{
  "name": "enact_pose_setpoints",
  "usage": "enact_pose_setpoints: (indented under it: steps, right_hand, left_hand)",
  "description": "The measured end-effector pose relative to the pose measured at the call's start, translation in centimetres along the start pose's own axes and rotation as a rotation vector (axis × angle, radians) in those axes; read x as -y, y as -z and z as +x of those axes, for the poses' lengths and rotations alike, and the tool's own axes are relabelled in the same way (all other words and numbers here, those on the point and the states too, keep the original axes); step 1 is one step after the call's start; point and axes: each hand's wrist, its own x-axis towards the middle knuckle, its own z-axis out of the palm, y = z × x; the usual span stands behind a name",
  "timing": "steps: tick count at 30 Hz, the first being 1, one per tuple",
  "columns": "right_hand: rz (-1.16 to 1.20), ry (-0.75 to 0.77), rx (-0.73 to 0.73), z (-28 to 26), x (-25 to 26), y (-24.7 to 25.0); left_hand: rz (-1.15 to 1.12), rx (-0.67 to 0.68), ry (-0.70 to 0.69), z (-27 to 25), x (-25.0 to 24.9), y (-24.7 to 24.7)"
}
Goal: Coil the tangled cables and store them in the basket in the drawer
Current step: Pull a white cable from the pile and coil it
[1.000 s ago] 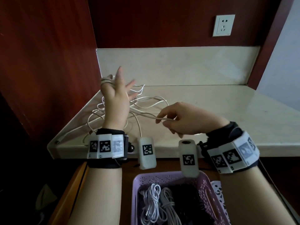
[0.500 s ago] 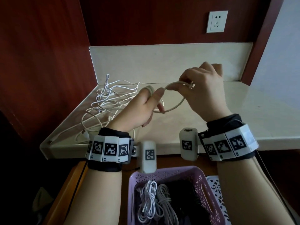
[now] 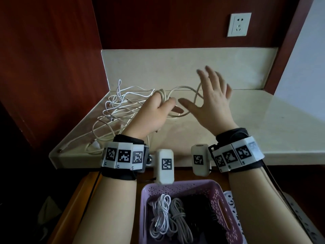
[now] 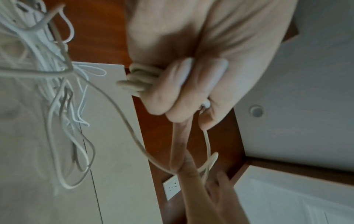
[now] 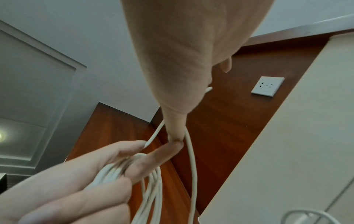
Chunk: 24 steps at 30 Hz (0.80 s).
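My left hand (image 3: 159,107) grips a small coil of beige cable (image 3: 164,95) wound round its fingers, above the counter's middle. In the left wrist view the coil (image 4: 140,79) sits under the curled fingers (image 4: 184,84). A loose loop of that cable (image 3: 183,88) runs to my right hand (image 3: 210,97), whose fingers are spread and blurred. The loop passes round the right thumb (image 5: 175,130). A tangle of white cables (image 3: 117,110) lies on the counter's left. Below, a purple basket (image 3: 177,186) in the open drawer holds coiled white (image 3: 161,215), beige (image 3: 180,221) and black cables.
The pale stone counter (image 3: 255,124) ends in a front edge just past my wrists, with a backsplash behind. Red wood panels close the left side and back. A wall socket (image 3: 238,24) sits high on the right. A white perforated piece (image 3: 232,203) lies right of the basket.
My right hand has let go its pinch on the cable and spread its fingers, a loop now round its thumb. My left hand has drawn left and closed on the coil.
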Motion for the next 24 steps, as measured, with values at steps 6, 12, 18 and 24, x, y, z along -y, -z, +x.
enact_pose_setpoints:
  steps: [6, 12, 18, 24]
  right_hand:
    - [0.286, -0.325, 0.174, -0.1, 2.0, -0.9]
    - [0.54, -0.192, 0.594, 0.9, 6.3, -3.7]
    - [0.729, -0.117, 0.699, 4.1, 11.2, -5.4]
    - [0.554, -0.239, 0.827, 5.9, 13.1, -9.0]
  left_hand:
    - [-0.242, -0.143, 0.003, 0.4, -1.4, 2.2]
    - [-0.214, -0.18, -0.04, 0.1, -3.2, 5.5]
    - [-0.357, -0.174, -0.009, -1.5, -4.4, 8.7]
    - [-0.487, -0.158, -0.091, -2.5, -6.1, 12.1]
